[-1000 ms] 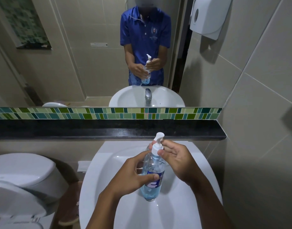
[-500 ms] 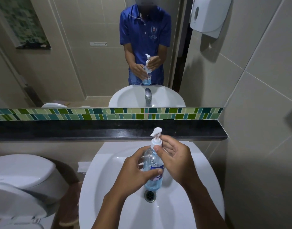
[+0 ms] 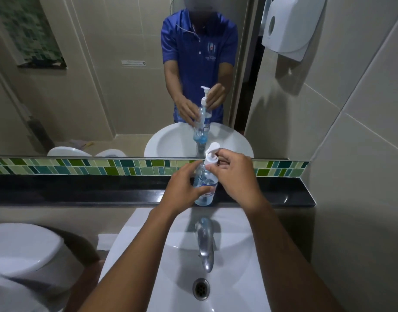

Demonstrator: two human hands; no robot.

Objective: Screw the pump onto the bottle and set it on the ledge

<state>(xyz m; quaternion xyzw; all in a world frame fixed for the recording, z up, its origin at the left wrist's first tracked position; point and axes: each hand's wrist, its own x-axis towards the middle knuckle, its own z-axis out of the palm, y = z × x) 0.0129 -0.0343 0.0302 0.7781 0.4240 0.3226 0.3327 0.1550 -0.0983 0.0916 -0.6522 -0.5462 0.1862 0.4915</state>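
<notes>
Your left hand (image 3: 182, 192) is covering the near left side of the bottle (image 3: 204, 185), so most of the label is hidden; only a strip of it is showing by your thumb. Your right hand (image 3: 236, 176) is masking the pump (image 3: 210, 156) collar, fingers curled narrow around it, and whether the thread is fully home is not visible. Your left fingers are wrapping the bottle's body, holding it. The bottle is standing upright with its base at the near edge of the ledge (image 3: 81, 190), right above the tap (image 3: 204, 242); whether the base is actually resting on the ledge or hanging just over it is hard to tell from here. The pump nozzle is poking out to the left, clear of your fingers.

Counting now: one bottle, one pump, two hands on it. One tap, one drain (image 3: 201, 288), one basin (image 3: 137, 244) cut off at the bottom edge. One toilet (image 3: 20, 251) at near left, partly out of frame. One dispenser (image 3: 285, 25) on the far right wall, its top clipped. The mirror (image 3: 92, 86) is doubling the bottle and both hands, and the reflected tap is sitting mostly behind the real pump.
</notes>
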